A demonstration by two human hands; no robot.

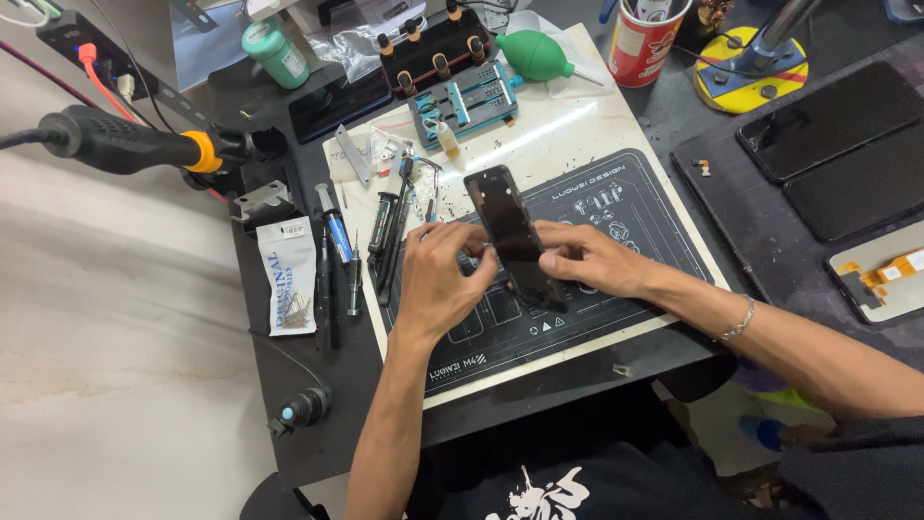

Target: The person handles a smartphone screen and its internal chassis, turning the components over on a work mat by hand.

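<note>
Both hands grip a black phone screen panel, tilted up between them over the work mat: the left hand clasps its lower left edge, the right hand pinches its right edge. Just left of the left hand lie screwdrivers and a small packet. Beyond the hands sit a blue clamp fixture, a green air blower and a red cup.

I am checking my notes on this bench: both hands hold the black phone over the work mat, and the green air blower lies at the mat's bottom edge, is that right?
Not quite. The head view shows the green air blower at the top edge of the work mat, not the bottom. The left hand and right hand do hold the black phone over it.
</note>
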